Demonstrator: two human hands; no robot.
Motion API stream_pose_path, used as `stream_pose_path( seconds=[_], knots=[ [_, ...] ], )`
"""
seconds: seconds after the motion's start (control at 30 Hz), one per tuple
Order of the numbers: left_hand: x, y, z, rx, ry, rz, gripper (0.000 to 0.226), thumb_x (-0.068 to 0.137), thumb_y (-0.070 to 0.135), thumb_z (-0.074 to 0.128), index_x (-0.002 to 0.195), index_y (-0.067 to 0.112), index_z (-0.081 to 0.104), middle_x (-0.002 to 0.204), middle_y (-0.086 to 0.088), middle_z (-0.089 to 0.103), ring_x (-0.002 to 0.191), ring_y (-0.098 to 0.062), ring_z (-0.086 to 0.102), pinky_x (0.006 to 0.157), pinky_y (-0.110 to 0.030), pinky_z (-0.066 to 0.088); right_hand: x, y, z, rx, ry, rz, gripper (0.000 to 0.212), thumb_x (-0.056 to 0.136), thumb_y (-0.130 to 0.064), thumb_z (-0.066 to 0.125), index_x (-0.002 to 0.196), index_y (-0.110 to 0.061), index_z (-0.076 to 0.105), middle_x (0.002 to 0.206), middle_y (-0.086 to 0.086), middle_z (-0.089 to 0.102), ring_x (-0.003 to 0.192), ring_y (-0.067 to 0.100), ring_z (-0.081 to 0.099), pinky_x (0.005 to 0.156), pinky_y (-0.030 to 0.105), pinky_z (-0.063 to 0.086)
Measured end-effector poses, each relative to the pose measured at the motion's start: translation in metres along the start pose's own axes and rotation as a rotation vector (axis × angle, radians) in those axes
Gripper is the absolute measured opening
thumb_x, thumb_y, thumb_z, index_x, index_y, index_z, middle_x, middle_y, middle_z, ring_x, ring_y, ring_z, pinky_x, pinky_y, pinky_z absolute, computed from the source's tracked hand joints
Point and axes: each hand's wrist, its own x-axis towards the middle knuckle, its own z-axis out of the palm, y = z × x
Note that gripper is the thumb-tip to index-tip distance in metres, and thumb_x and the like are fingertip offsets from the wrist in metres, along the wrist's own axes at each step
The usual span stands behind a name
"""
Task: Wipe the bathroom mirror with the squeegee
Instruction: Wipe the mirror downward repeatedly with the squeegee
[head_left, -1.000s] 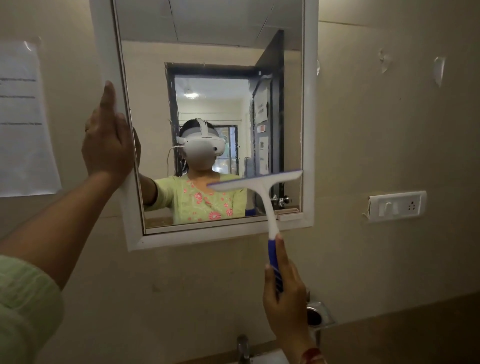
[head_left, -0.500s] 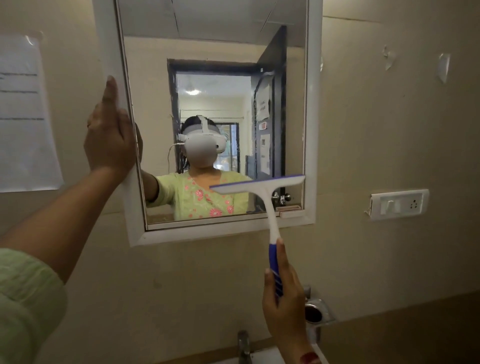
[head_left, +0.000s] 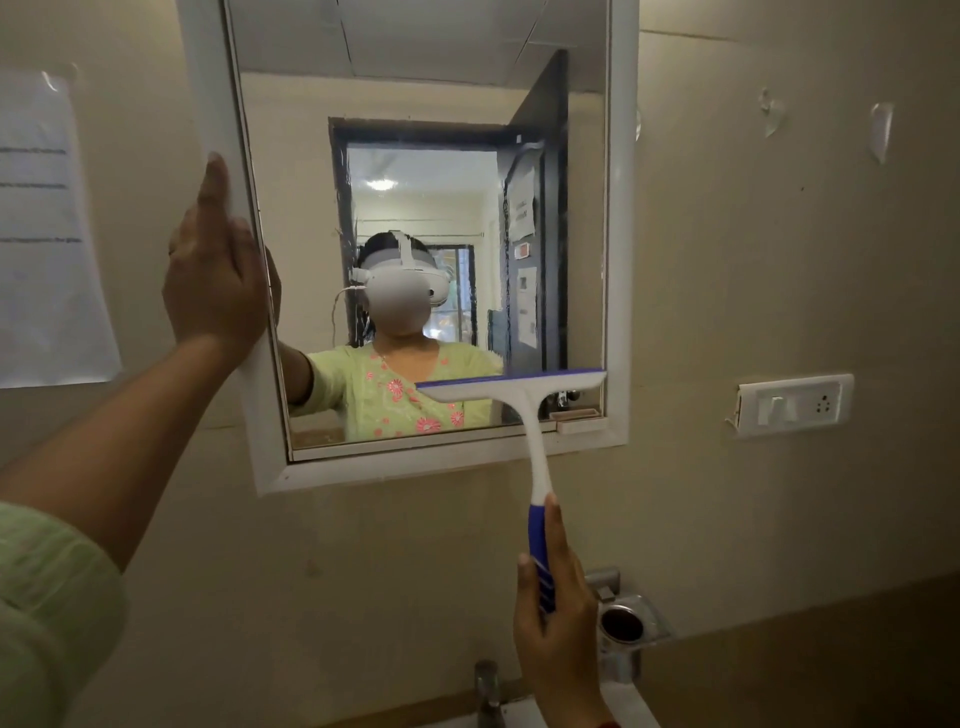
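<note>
Right hand (head_left: 558, 629) grips the blue handle of the squeegee (head_left: 524, 415), one finger stretched up along it. Straight above the hand the white neck rises to the blade, which lies across the lower right of the mirror (head_left: 426, 93), just above its bottom frame. Up and far to the left, the left hand (head_left: 215, 270) presses flat, fingers straight, on the frame's left side. A tap (head_left: 488, 691) and a metal holder (head_left: 623, 623) flank the right wrist

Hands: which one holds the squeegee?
The right hand, low in the picture, grips the squeegee by its blue handle. The left hand holds no tool; it rests flat on the left side of the mirror frame.
</note>
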Motion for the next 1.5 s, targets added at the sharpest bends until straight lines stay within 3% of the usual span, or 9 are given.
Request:
stream_pose_path(
  seconds=[0.23, 0.43, 0.73, 1.03, 1.27, 1.4, 1.5],
  knots=[
    [0.000, 0.001, -0.001, 0.002, 0.000, 0.008, 0.047, 0.099, 0.026, 0.029, 0.146, 0.023, 0.023, 0.143, -0.009, 0.043, 0.127, -0.027, 0.043, 0.100, -0.035, 0.036, 0.030, -0.014, 0.001, 0.051, 0.042, -0.014, 0.056, 0.090, -0.043, 0.038, 0.141, -0.048, 0.016, 0.078, -0.011, 0.046, 0.064, 0.005, 0.051, 0.053, 0.012, 0.045],
    [0.000, 0.000, 0.001, -0.016, 0.007, 0.013, 0.047, 0.099, 0.028, 0.029, 0.146, 0.024, 0.024, 0.141, -0.010, 0.045, 0.126, -0.026, 0.044, 0.099, -0.035, 0.037, -0.003, -0.002, -0.002, -0.048, -0.009, 0.000, 0.064, 0.089, -0.029, 0.044, 0.137, -0.058, 0.012, 0.082, -0.008, 0.052, 0.057, 0.014, 0.051, 0.053, 0.024, 0.052],
    [0.000, -0.001, 0.000, -0.010, 0.008, 0.021, 0.048, 0.099, 0.027, 0.029, 0.146, 0.022, 0.024, 0.137, -0.014, 0.048, 0.119, -0.030, 0.047, 0.096, -0.036, 0.037, 0.033, -0.019, -0.008, 0.007, 0.036, -0.015, 0.057, 0.089, -0.041, 0.039, 0.139, -0.053, 0.013, 0.078, -0.011, 0.047, 0.061, 0.007, 0.050, 0.051, 0.018, 0.049],
    [0.000, -0.002, 0.001, 0.006, 0.015, 0.017, 0.047, 0.099, 0.028, 0.029, 0.146, 0.024, 0.023, 0.138, -0.011, 0.047, 0.121, -0.027, 0.046, 0.096, -0.036, 0.038, -0.024, -0.001, -0.005, -0.021, -0.043, 0.088, 0.060, 0.088, -0.038, 0.041, 0.139, -0.054, 0.013, 0.085, -0.007, 0.053, 0.060, 0.014, 0.052, 0.055, 0.030, 0.054],
    [0.001, -0.003, 0.001, -0.004, 0.012, 0.015, 0.048, 0.098, 0.028, 0.028, 0.146, 0.025, 0.023, 0.142, -0.007, 0.045, 0.124, -0.026, 0.045, 0.098, -0.034, 0.037, 0.007, -0.012, -0.007, 0.017, 0.034, 0.048, 0.057, 0.088, -0.044, 0.038, 0.138, -0.056, 0.013, 0.079, -0.008, 0.048, 0.059, 0.011, 0.049, 0.050, 0.020, 0.048],
    [0.001, -0.005, 0.003, -0.007, 0.022, 0.021, 0.048, 0.098, 0.030, 0.027, 0.146, 0.026, 0.023, 0.143, -0.005, 0.044, 0.124, -0.026, 0.045, 0.098, -0.034, 0.037, -0.007, -0.007, -0.013, -0.019, 0.001, 0.050, 0.061, 0.088, -0.035, 0.042, 0.135, -0.060, 0.013, 0.084, -0.010, 0.052, 0.060, 0.011, 0.052, 0.056, 0.016, 0.050],
    [0.001, -0.008, 0.006, -0.027, 0.046, 0.024, 0.047, 0.098, 0.032, 0.027, 0.145, 0.028, 0.024, 0.143, -0.003, 0.044, 0.125, -0.024, 0.045, 0.099, -0.030, 0.036, -0.014, -0.006, -0.021, 0.008, -0.018, 0.096, 0.058, 0.086, -0.041, 0.042, 0.135, -0.060, 0.015, 0.086, -0.009, 0.054, 0.067, 0.009, 0.054, 0.057, 0.016, 0.050]
  ],
)
